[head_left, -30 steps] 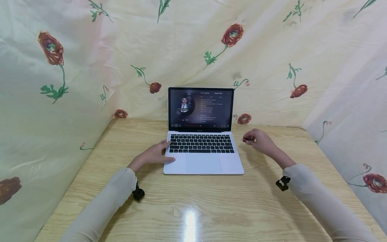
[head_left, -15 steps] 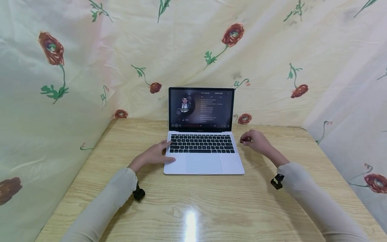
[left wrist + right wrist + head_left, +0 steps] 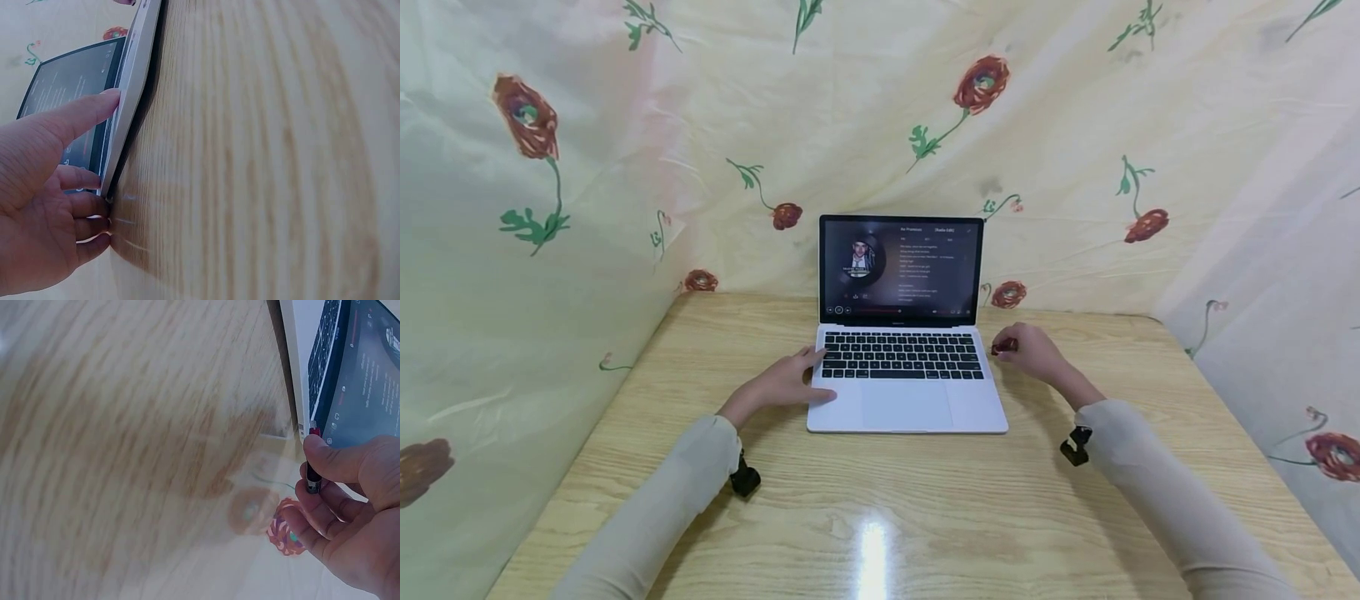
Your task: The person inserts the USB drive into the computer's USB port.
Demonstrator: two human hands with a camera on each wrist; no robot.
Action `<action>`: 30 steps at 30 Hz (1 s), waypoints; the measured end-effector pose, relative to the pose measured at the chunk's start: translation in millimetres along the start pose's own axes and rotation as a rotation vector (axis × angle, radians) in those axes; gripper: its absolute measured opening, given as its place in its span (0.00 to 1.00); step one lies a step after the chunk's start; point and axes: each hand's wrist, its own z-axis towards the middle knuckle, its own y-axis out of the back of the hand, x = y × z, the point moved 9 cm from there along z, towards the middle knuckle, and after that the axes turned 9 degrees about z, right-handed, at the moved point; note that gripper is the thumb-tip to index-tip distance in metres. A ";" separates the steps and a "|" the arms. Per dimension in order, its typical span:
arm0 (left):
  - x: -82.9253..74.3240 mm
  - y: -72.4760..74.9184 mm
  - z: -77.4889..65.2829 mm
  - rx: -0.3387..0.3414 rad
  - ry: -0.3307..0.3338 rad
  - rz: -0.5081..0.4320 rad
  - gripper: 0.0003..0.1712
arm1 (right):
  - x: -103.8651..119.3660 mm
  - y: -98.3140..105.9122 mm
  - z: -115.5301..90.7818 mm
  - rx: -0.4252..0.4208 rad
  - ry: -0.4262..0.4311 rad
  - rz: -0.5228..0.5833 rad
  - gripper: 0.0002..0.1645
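Note:
An open laptop [image 3: 906, 408] with a lit screen stands on the wooden table. My left hand [image 3: 784, 381] rests along its left edge, thumb [image 3: 94, 112] stretched out onto the palm rest and the other fingers spread at the side and the keyboard's edge. Beside the laptop's right edge, my right hand [image 3: 1039, 350] pinches a small red and black USB flash drive [image 3: 314, 480] between thumb and fingers. The drive's metal plug [image 3: 313, 425] points at the laptop's side, its tip right at the edge near the port.
The wooden table [image 3: 880, 483] runs on in front of and beside the laptop. Behind it hangs a floral cloth [image 3: 865, 108], with more cloth at both sides. Black wrist cameras [image 3: 745, 479] sit below the cream sleeves [image 3: 662, 492].
My right hand has moved left with the flash drive, bringing it closer to the laptop's right edge. The left hand has stayed in place on the laptop.

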 end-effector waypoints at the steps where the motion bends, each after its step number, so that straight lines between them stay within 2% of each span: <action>1: -0.4 0.1 0.1 0.000 -0.001 0.001 0.55 | -0.4 -0.4 0.6 0.000 -0.001 0.002 0.10; 13: -1.0 0.3 2.8 0.011 0.012 0.025 0.56 | -9.0 -2.2 4.2 -0.018 -0.057 0.032 0.10; 30: 1.9 -1.2 2.8 0.013 0.015 0.006 0.56 | -15.0 -4.5 8.4 -0.011 -0.108 0.057 0.11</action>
